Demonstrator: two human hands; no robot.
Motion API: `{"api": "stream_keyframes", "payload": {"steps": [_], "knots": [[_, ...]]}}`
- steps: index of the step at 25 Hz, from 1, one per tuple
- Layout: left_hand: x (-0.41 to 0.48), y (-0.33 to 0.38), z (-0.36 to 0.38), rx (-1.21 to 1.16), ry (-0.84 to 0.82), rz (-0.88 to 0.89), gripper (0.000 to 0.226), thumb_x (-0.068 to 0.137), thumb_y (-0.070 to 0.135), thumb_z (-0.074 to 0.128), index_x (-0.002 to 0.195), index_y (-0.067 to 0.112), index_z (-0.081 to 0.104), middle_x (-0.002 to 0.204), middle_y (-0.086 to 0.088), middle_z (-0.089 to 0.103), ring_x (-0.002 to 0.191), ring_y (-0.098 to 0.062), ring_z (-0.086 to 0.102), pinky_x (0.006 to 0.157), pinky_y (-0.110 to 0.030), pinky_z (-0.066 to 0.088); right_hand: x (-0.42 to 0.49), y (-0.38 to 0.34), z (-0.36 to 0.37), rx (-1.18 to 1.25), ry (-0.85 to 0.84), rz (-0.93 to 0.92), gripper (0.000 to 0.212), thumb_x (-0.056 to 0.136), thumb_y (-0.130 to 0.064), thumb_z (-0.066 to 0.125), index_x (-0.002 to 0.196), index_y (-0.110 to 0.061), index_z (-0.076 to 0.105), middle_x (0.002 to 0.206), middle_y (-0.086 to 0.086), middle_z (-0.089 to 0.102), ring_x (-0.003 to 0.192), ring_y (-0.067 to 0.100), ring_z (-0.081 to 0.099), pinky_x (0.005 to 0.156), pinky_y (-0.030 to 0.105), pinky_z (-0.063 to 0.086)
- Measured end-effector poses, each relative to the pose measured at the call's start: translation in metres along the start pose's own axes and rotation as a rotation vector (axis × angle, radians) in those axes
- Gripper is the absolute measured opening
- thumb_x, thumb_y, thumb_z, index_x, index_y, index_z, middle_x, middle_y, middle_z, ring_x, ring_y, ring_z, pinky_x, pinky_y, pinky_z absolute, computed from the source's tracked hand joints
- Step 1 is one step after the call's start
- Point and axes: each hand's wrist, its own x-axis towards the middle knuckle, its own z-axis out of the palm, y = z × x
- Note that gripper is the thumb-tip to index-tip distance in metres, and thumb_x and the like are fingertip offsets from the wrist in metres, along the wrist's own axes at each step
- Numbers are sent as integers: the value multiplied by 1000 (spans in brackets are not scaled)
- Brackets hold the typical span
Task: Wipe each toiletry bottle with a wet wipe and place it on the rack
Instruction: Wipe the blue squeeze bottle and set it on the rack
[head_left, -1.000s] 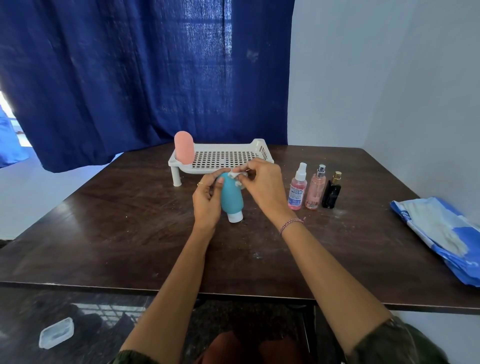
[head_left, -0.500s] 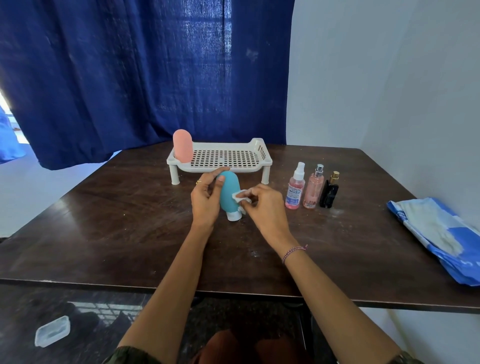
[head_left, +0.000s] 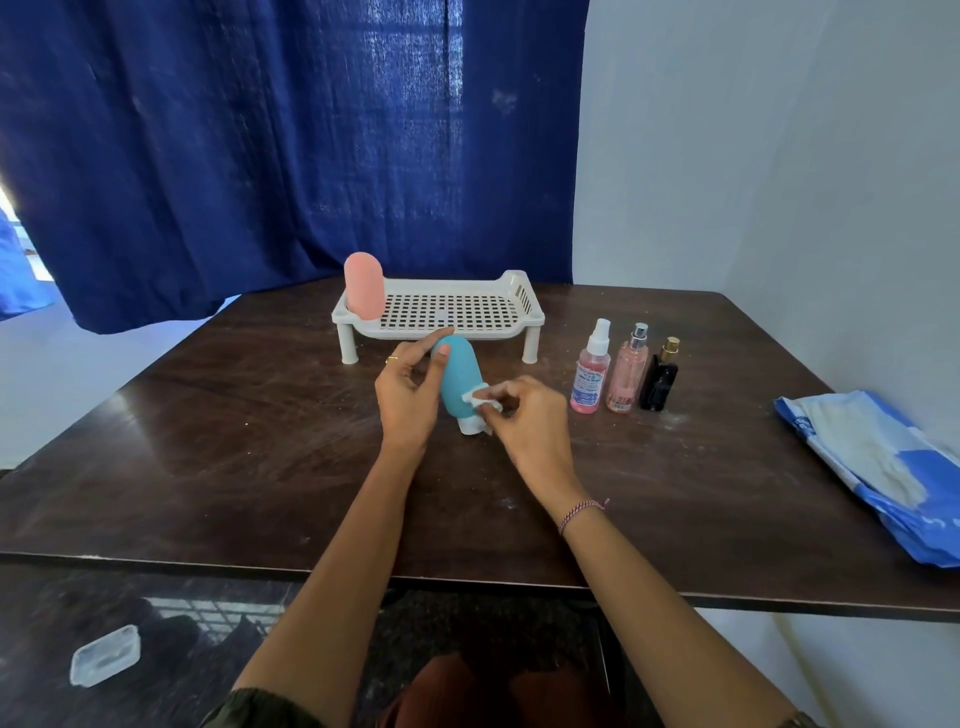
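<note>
Centre frame, above the near part of the dark table (head_left: 234, 441): the left hand (head_left: 408, 395) is curled round the upper half of a teal bottle (head_left: 457, 376), thumb on its front. The bottle is cap down, its long axis near upright, the rounded end leaning toward upper left. The right hand (head_left: 524, 421) pinches a white wipe (head_left: 478, 397) against the bottle's lower right side, just above the cap. Right of centre, three spray bottles (head_left: 626, 371) stand in a row. Beyond, a white rack (head_left: 525, 299) carries a pink bottle (head_left: 363, 286) upright at its left end.

The person wears a gold ring (head_left: 393, 358), braided wristband (head_left: 582, 512) and olive sleeves (head_left: 260, 707).
</note>
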Motion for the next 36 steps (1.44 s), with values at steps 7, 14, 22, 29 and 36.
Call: {"api": "stream_keyframes", "payload": {"steps": [7, 14, 22, 29, 36], "knots": [[-3, 3, 1, -54, -47, 21, 23, 92, 17, 58, 115, 21, 65, 114, -3, 63, 107, -13, 60, 90, -33, 54, 37, -22, -8, 70, 122, 38, 19, 80, -17, 72, 98, -10, 73, 97, 2, 71, 84, 5, 61, 75, 11, 49], [-3, 3, 0, -39, -29, 26, 25, 93, 14, 57, 117, 17, 64, 107, 4, 63, 104, -7, 60, 93, -36, 52, 4, -13, 6, -112, 6, -155, 18, 80, -14, 71, 98, -10, 72, 88, -2, 59, 75, 2, 50, 66, 3, 38], [-4, 3, 0, -49, -44, 61, 22, 93, 14, 57, 113, 20, 65, 112, -3, 63, 106, -10, 61, 89, -31, 52, 27, -14, -8, 31, 145, -39, 16, 78, -14, 73, 94, -13, 74, 96, 3, 69, 82, 5, 60, 71, 7, 45], [-2, 0, 0, -28, -45, 66, 23, 93, 12, 56, 115, 17, 63, 112, -1, 63, 107, -7, 60, 93, -30, 51, 6, -12, 6, -29, 56, -208, 17, 79, -10, 72, 96, -10, 72, 93, -1, 62, 77, 1, 53, 71, 5, 43], [-1, -3, 0, 2, -83, 100, 22, 96, 14, 51, 115, 14, 63, 117, -3, 62, 109, -10, 58, 92, -27, 49, 9, 0, -5, 141, 83, -19, 16, 78, -11, 73, 94, -14, 74, 91, 0, 69, 75, -1, 59, 69, 4, 45]]}}
